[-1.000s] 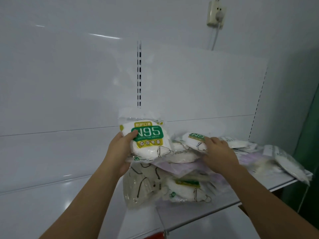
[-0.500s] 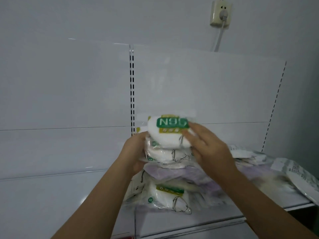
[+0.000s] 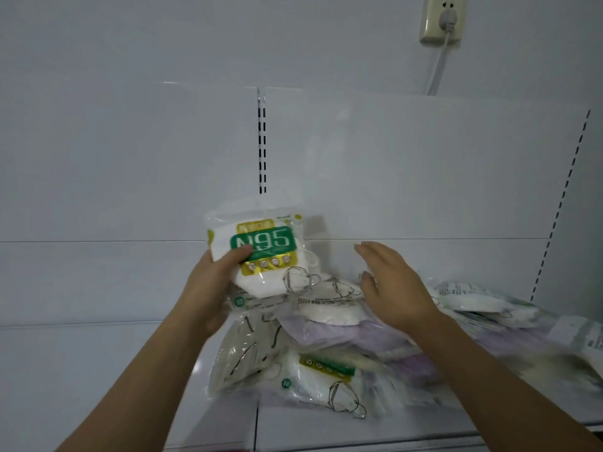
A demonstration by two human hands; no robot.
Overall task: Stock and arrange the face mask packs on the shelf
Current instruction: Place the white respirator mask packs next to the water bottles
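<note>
My left hand grips a clear N95 mask pack with a green and yellow label, held upright with my thumb across its front. Under it lies a second flat pack, partly in the same grip. My right hand hovers open just right of the pack, fingers straight, touching nothing that I can see. A loose heap of mask packs, white and pale purple, lies on the white shelf below both hands.
More mask packs spread along the shelf to the right. A white back panel with slotted uprights stands behind. A wall socket with a plugged cable is at the upper right. The shelf section to the left is bare white.
The N95 pack has been turned from lying flat to upright, facing me. My right hand has let go of it and moved off to the right.
</note>
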